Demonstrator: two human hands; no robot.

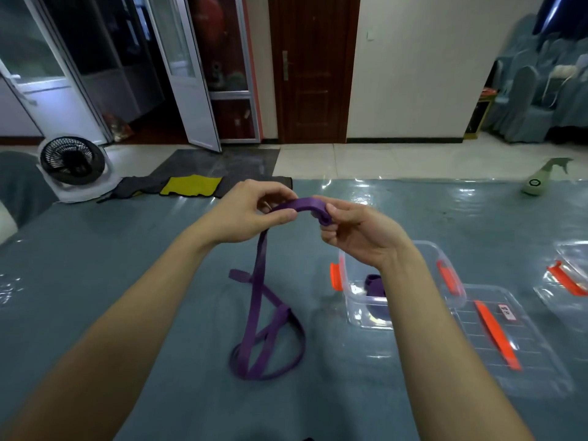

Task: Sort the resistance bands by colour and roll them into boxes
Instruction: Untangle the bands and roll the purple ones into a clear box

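Purple band (257, 300): top held above table, tail looped on cloth. Left hand (251, 214) pinches flat strap; right hand (353, 230) fingers curled round started roll. Judged light, limp, springy; best held at roll. Box (359, 300) near right.

Bare table cover (95, 265) lies open left of the purple band (254, 297), whose slack loops heap at the centre, while on the right a clear box (362, 308), its lid (541, 361) just beside it, another clear container (569, 300) and a far spray bottle (541, 179) crowd the surface.
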